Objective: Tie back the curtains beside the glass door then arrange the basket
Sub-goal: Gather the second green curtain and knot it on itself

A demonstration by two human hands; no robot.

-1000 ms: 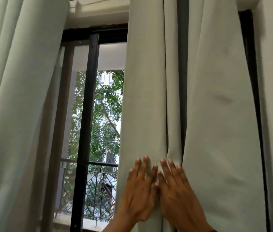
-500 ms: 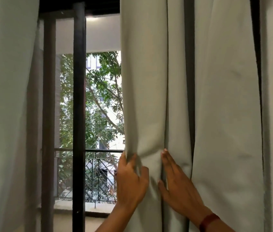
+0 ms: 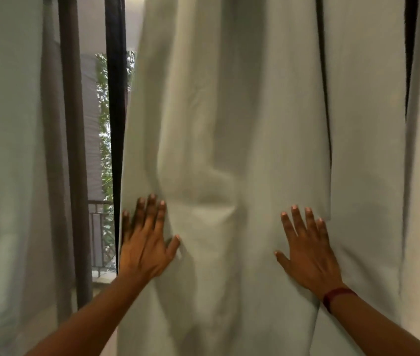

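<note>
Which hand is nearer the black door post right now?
Left. The left hand lies flat on the curtain, right beside the black door post; the right hand presses the same curtain farther to the post's right.

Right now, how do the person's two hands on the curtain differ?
The left hand lies at the edge of the curtain by the dark door frame; the right hand lies farther right. The right wrist wears a dark red band; the left wrist is bare. Both rest flat, fingers spread, on the cloth.
</note>
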